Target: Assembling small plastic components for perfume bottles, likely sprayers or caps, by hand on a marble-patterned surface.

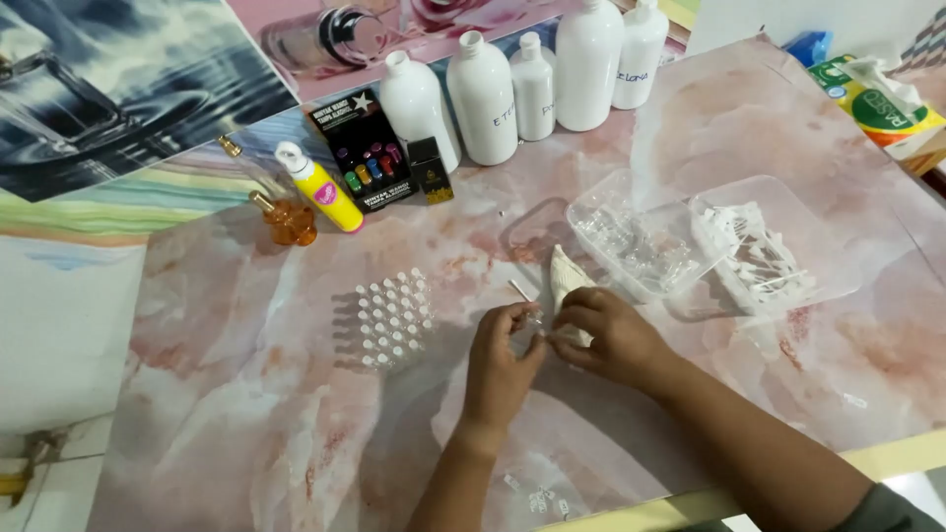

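I see my left hand (501, 357) pinching a tiny clear vial (533, 317) near the desk's (246, 414) middle, my right hand (609, 335) gripping a white paper funnel (565, 279) just beside it; capped vials (394, 318) stand in rows to the left

A pink-and-white marbled table cover (246, 394) lies beneath the grip, with white bottles (483, 99), a yellow white-capped bottle (320, 187) and an amber flask (288, 222) beyond it.
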